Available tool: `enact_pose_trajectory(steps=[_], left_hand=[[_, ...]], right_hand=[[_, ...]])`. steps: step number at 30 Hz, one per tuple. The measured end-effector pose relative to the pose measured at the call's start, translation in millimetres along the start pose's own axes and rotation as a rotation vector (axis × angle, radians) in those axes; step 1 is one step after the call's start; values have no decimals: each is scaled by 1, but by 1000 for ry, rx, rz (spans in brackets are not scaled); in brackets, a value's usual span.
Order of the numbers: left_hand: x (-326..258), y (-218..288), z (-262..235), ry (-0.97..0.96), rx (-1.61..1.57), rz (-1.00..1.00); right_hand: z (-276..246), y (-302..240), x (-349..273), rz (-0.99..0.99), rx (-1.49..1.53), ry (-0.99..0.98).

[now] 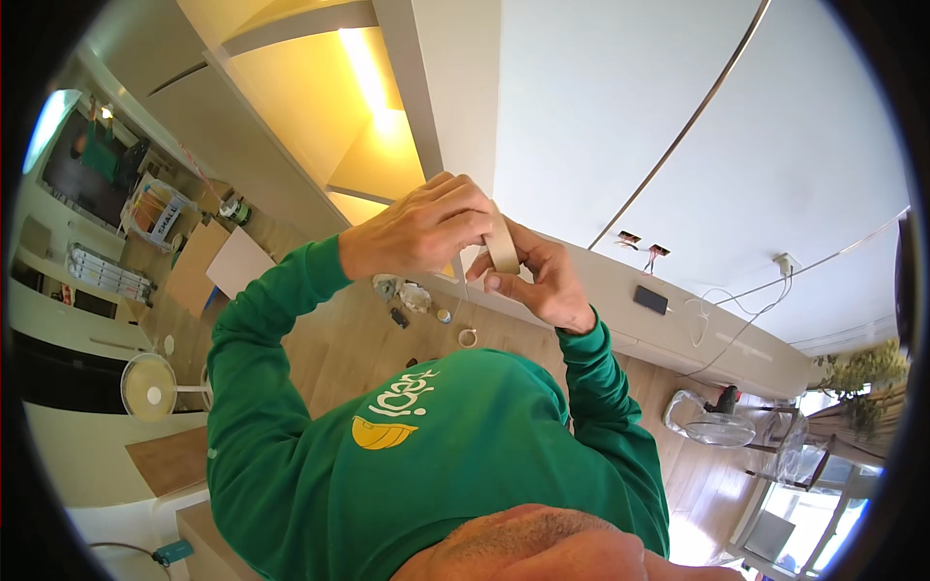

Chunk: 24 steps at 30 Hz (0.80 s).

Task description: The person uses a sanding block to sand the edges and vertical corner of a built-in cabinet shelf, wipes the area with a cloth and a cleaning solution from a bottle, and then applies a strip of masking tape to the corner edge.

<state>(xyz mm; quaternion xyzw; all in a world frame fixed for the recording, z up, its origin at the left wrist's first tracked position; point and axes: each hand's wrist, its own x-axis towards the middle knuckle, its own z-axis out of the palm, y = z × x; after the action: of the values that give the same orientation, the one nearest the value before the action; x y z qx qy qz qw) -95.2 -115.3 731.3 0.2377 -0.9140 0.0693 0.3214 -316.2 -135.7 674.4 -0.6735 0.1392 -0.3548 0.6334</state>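
In front of the lit shelf unit I hold up a beige roll of masking tape [502, 244], seen nearly edge-on. My right hand [547, 283] grips it from the right, thumb and fingers closed about its lower part. From the other side my left hand [426, 228] has its fingers bent and pressed against the roll's upper edge. The left fingertips are partly hidden, so whether they pinch the loose tape end does not show. Both forearms wear green sleeves.
A pale wall cabinet with a lit niche [373, 87] rises ahead. Rightward is a long low cabinet [707, 334] with a dark box [650, 300] and cables. Another tape roll [468, 337] lies on the wooden floor, near crumpled wrapping [415, 297]. A fan [149, 386] stands left; a plastic-wrapped chair [712, 423], right.
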Motion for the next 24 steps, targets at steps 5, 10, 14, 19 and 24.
enact_pose_trajectory(steps=[5,10,14,19,24], left_hand=[[1,10,-6,-49,94,87],[-7,5,-10,-48,26,11],[-4,4,-12,-10,-29,-10],[5,4,-6,105,-83,-66],[18,8,-11,39,-48,-25]], right_hand=[[-2,-6,3,139,109,-87],[-4,-3,-3,27,-49,-81],[-5,5,-5,-41,16,-51],[-7,5,-7,-31,100,-22],[-12,2,-8,-23,142,-39]])
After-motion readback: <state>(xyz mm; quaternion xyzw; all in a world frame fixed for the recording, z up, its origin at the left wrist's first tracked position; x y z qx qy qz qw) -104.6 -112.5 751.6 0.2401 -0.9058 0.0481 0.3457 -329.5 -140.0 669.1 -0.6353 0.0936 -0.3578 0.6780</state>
